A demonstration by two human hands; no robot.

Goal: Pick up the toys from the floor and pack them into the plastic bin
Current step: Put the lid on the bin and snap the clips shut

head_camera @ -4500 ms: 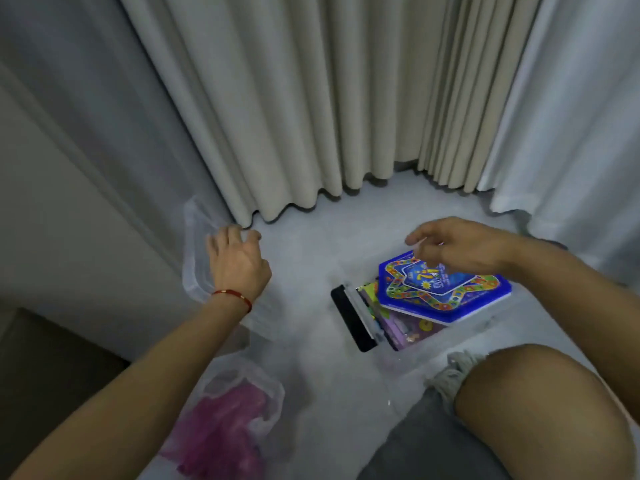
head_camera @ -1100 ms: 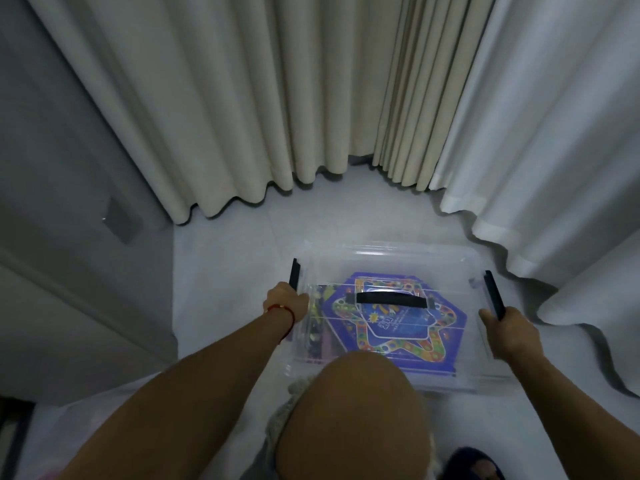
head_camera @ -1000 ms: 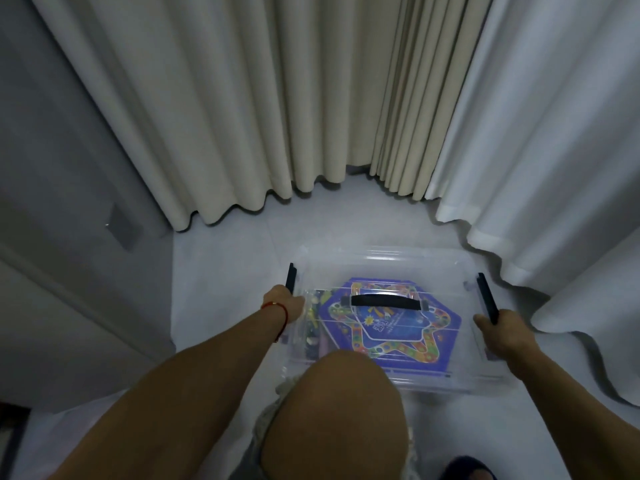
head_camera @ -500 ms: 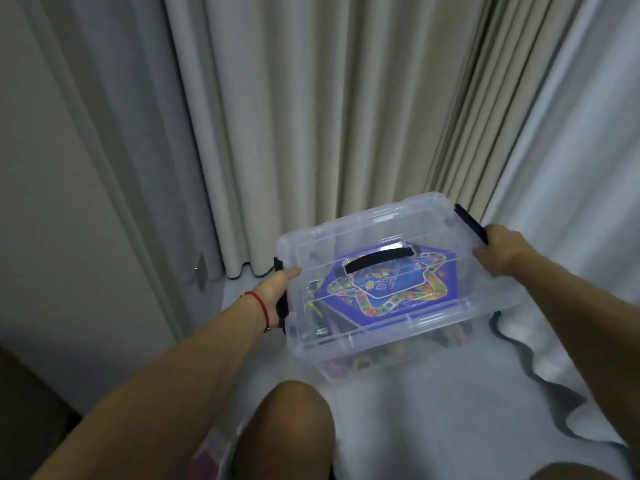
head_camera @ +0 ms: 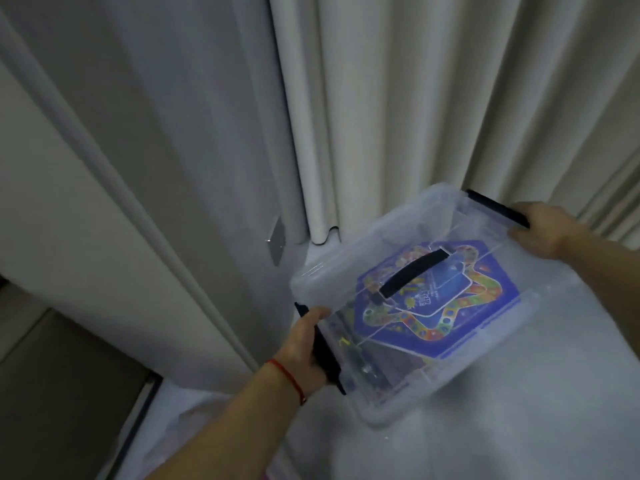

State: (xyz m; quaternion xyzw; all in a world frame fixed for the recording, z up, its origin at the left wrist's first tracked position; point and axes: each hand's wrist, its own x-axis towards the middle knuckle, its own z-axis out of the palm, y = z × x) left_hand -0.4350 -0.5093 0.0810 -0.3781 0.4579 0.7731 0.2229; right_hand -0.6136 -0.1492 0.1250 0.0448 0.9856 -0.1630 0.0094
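Note:
A clear plastic bin [head_camera: 408, 230] with its lid on and a black top handle [head_camera: 412, 277] hangs tilted above the pale floor. Through the lid shows a blue hexagonal game board [head_camera: 460, 299] with a coloured track, and smaller toys lie beside it at the left end. My left hand [head_camera: 304, 348], with a red string at the wrist, grips the black clip on the bin's left end. My right hand [head_camera: 543, 230] grips the black clip on the far right end.
Cream curtains [head_camera: 433, 98] hang right behind the bin. A grey wall and a pale panel [head_camera: 86, 220] stand at the left, with a small metal fitting [head_camera: 277, 239] near the curtain foot. Dark flooring [head_camera: 52, 393] lies at the lower left.
The lid went onto the bin earlier. Within the last second both hands lifted the shut bin off the floor; it is now higher, more tilted, and swung toward the left wall.

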